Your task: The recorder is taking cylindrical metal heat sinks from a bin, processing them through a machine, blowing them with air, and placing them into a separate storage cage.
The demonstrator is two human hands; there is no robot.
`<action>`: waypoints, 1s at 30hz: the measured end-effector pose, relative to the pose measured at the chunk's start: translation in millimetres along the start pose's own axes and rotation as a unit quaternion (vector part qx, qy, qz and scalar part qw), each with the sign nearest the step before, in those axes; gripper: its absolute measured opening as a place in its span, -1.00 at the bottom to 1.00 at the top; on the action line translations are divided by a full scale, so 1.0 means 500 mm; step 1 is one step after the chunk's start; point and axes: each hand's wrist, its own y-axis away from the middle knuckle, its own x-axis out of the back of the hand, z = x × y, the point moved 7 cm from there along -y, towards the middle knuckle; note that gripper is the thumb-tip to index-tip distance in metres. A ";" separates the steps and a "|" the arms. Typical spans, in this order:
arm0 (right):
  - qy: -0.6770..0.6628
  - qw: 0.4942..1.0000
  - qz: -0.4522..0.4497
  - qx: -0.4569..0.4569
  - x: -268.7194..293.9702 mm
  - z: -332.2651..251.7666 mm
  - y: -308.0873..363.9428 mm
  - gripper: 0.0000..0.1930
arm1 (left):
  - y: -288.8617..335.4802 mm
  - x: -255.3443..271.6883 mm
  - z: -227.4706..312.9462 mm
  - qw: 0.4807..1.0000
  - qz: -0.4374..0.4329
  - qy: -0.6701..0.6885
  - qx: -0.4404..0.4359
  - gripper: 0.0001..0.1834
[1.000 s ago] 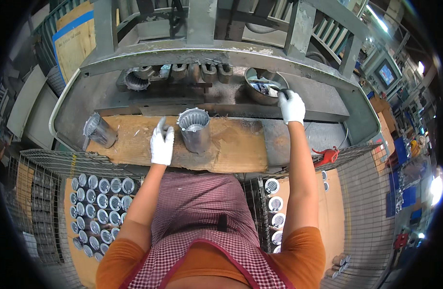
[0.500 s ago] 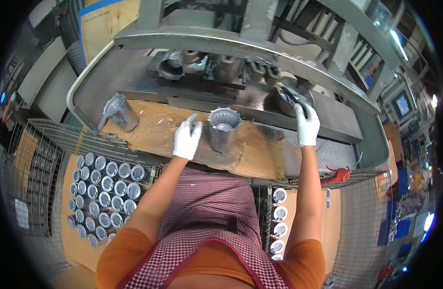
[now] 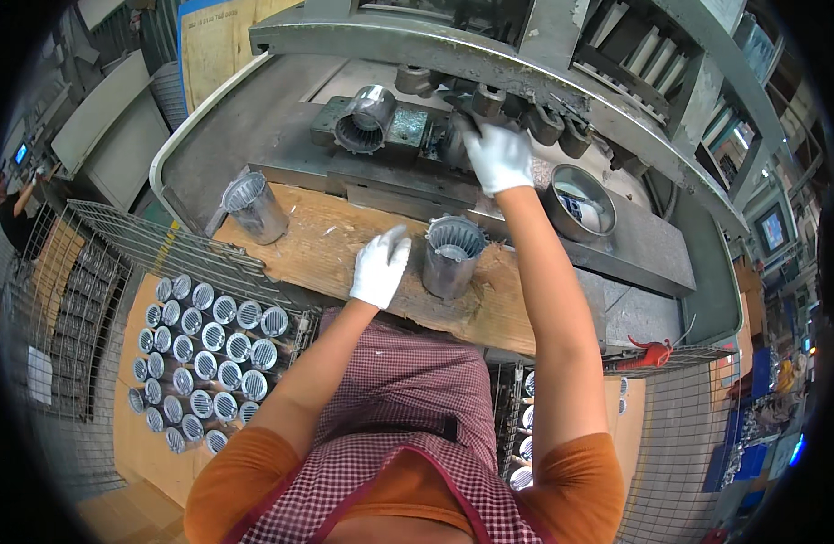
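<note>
My right hand (image 3: 500,160), in a white glove, reaches into the press and is closed on a dark, slim tool (image 3: 457,103), mostly hidden and blurred. It is over the fixture, beside a metal cylinder (image 3: 454,145) mounted there. My left hand (image 3: 380,267), also gloved, hovers over the wooden board (image 3: 335,238) with loosely bent fingers and nothing in them. Just right of it stands a finned metal motor housing (image 3: 452,258), open end up. Another housing (image 3: 256,210) stands tilted at the board's left end. A third housing (image 3: 365,121) lies on the fixture, its opening toward me.
A round metal bowl (image 3: 582,203) with whitish liquid sits on the press bed at right. The press frame (image 3: 489,56) crosses above my right hand. Below left, a wire basket holds rows of finished housings (image 3: 213,335). Red-handled pliers (image 3: 651,354) hang at the right basket's edge.
My right hand has moved from the bowl, leftward and farther in, to the fixture with the dark tool. The left hand stays by the housing. The whole view has shifted a little.
</note>
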 end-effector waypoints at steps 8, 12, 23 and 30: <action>0.121 0.991 0.033 0.048 0.026 -0.005 -0.019 -0.75 | 0.003 0.001 -0.001 1.000 -0.001 0.004 0.008 -0.59; 0.063 0.984 0.134 0.103 0.129 0.030 0.033 -0.87 | 0.001 -0.003 0.001 1.000 -0.001 0.010 0.012 -0.61; 0.004 0.983 0.108 -0.148 0.233 0.334 0.167 -0.77 | 0.018 -0.015 0.045 0.966 -0.121 0.226 0.039 -0.39; 0.017 0.966 -0.040 -0.256 0.181 0.418 0.318 -0.65 | 0.002 0.007 0.176 0.976 -0.167 -0.106 -0.087 -0.46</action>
